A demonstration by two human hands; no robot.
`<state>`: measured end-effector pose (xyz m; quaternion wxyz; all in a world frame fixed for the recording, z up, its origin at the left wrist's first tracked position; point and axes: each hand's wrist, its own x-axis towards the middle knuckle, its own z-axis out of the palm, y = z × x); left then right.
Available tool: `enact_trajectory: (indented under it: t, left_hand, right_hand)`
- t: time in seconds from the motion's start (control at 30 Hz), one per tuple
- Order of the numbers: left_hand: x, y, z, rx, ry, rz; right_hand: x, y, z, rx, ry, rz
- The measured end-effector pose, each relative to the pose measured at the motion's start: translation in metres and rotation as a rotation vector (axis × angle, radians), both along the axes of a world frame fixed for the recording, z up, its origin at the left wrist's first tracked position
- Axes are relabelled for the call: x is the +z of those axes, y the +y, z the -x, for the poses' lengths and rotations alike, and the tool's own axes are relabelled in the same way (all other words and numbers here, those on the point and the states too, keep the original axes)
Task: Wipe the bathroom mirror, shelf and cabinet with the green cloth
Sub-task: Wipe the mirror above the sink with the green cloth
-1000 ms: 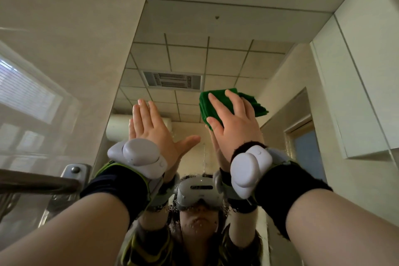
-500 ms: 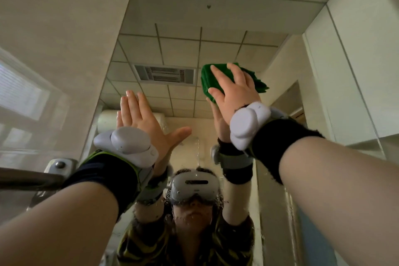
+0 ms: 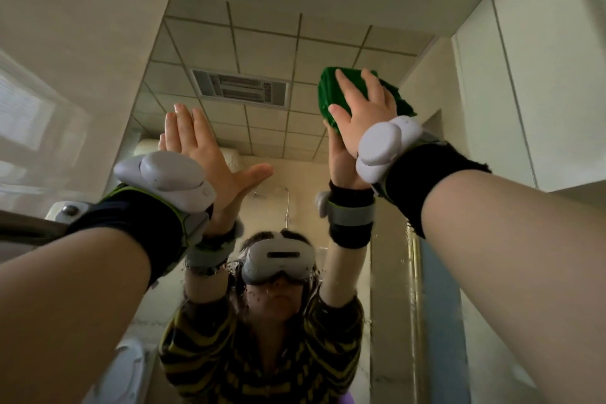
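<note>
Both palms on mirror [image 3: 262, 43]: right hand [image 3: 362, 115] presses green cloth [image 3: 328, 92], left hand [image 3: 200, 147] flat.

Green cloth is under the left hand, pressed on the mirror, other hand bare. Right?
Not quite: wrong hand. The head view shows the green cloth under the right hand, pressed on the mirror. The left hand is the bare one, fingers straight.

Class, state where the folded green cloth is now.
Head view, upper right of centre: the green cloth is pressed to the mirror under the right hand, right of the reflected ceiling vent.
</note>
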<state>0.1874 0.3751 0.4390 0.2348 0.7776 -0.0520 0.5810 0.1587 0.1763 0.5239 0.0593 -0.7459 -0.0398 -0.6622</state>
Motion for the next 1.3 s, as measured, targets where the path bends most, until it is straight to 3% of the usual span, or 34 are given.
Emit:
enact_trajectory:
  t: [0.2, 0.43, 0.73, 0.9, 1.13, 1.3]
  left_hand:
    - [-0.007, -0.012, 0.008, 0.015, -0.062, 0.036]
    - [-0.014, -0.077, 0.025, -0.045, -0.133, -0.104]
    - [-0.012, -0.127, 0.017, -0.083, -0.131, -0.016]
    - [-0.012, -0.123, 0.014, -0.069, -0.121, -0.071]
    - [-0.011, -0.12, 0.019, -0.065, -0.04, -0.098]
    - [-0.01, -0.122, 0.02, -0.065, -0.042, -0.102]
  right_hand:
    - [-0.033, -0.008, 0.002, 0.016, 0.023, 0.054]
    - [-0.071, -0.022, -0.006, 0.075, 0.036, 0.114]
    - [-0.053, -0.032, -0.01, 0.071, -0.008, 0.142]
    - [-0.017, -0.056, -0.012, 0.068, -0.023, 0.067]
    - [0.031, -0.083, -0.023, 0.022, -0.123, -0.027]
    - [0.028, -0.077, -0.025, 0.001, -0.253, -0.044]
